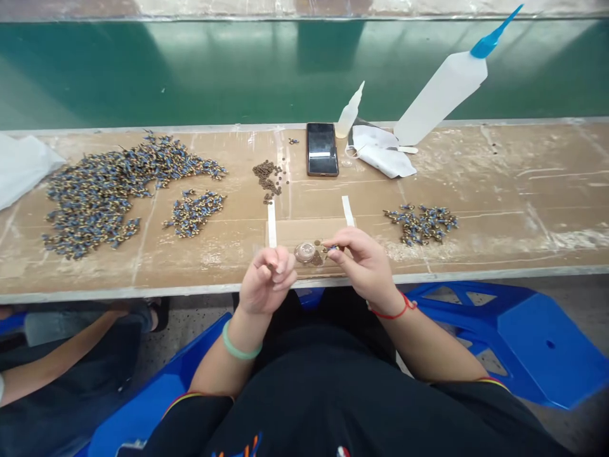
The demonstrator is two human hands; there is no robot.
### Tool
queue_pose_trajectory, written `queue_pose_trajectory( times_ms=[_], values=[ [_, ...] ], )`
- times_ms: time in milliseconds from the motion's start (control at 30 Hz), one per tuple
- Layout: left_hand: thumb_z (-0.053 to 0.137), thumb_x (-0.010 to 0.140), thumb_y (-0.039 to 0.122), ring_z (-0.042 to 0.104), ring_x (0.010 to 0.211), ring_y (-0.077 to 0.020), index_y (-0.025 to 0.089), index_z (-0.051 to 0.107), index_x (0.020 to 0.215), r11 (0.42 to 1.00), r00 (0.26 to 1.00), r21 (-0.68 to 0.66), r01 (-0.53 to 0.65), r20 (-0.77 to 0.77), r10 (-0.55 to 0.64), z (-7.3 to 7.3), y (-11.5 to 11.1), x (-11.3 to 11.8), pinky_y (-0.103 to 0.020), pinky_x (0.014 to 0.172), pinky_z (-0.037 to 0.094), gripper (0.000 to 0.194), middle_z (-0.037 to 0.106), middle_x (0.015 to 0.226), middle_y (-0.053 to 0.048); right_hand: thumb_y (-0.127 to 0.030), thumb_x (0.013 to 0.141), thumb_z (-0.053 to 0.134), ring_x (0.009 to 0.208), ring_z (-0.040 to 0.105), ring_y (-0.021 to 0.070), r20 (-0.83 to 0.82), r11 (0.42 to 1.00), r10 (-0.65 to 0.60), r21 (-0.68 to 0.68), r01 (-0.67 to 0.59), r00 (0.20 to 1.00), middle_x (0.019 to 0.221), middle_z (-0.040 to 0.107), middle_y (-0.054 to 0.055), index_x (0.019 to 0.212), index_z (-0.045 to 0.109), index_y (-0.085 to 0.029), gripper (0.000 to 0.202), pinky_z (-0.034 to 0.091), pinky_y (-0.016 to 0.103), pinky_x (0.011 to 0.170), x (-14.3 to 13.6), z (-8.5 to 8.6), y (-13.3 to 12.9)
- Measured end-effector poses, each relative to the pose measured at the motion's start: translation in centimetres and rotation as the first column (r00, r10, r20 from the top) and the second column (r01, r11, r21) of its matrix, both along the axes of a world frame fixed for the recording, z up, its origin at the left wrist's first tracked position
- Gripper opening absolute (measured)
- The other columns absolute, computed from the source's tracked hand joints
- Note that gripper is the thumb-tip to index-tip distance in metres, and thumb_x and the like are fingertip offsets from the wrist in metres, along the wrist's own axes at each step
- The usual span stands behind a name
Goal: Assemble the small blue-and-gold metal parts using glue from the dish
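The right hand (366, 261) is pinching a small blue and gold part (332, 249) at its fingertips, on the side toward the left hand (262, 282); its long axis is too small to tell. The left hand pinches a small dark piece (271, 267). Between the hands, the clear round dish (304, 252) lies on the worktop (238, 254), nearer to the right fingertips.
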State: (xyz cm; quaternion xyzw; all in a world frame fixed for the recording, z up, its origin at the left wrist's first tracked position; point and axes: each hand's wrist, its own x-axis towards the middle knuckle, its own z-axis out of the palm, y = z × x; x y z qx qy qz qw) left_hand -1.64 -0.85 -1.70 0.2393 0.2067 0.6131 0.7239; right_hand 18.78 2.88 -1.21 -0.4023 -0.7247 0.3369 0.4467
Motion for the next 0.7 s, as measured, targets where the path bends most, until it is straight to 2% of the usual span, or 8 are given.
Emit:
queue_pose_trajectory(
  times_ms=[133,233,467,700],
  values=[
    [0.098,0.072,0.043,0.024,0.053,-0.0067,0.021,0.071,0.071,0.986,0.986,0.006,-0.164,-0.029,0.164,-1.9,0.1,-1.0,-0.017,0.047,0.028,0.034,0.043,0.064,0.005,-0.031,0.1,0.072,0.084,0.069,0.0232,0.18,0.988,0.089,0.111,-0.11,0.98,0.088,0.077,0.006,0.097,0.08,-0.025,0.011,0.057,0.04,0.08,0.5,-0.2,0.8],
    [0.099,0.071,0.044,0.03,0.055,-0.007,0.021,0.07,0.07,0.974,0.971,-0.004,-0.226,-0.076,0.225,-2.7,0.0,-0.8,-0.02,0.052,0.033,0.036,0.045,0.066,0.004,-0.027,0.1,0.07,0.083,0.068,0.023,0.25,0.975,0.109,0.161,-0.152,0.962,0.088,0.076,0.006,0.098,0.079,-0.025,0.01,0.055,0.041,0.079,0.8,-0.4,1.2],
    [0.098,0.072,0.049,0.035,0.057,-0.0083,0.021,0.068,0.072,0.971,0.965,-0.005,-0.237,-0.117,0.235,-2.6,0.0,-0.1,-0.026,0.06,0.037,0.04,0.046,0.067,0.004,-0.027,0.102,0.067,0.078,0.064,0.0224,0.36,0.958,0.157,0.173,-0.23,0.92,0.084,0.075,0.005,0.098,0.079,-0.025,0.013,0.053,0.042,0.079,0.9,0.3,1.8],
    [0.097,0.073,0.049,0.036,0.057,-0.0078,0.021,0.066,0.072,0.974,0.968,0.001,-0.226,-0.114,0.225,-2.6,0.0,0.0,-0.027,0.061,0.038,0.042,0.046,0.068,0.004,-0.019,0.102,0.065,0.076,0.061,0.0207,0.38,0.922,0.165,0.267,-0.279,0.91,0.082,0.074,0.003,0.099,0.075,-0.025,0.012,0.048,0.04,0.075,0.7,0.7,2.0]
  ],
)
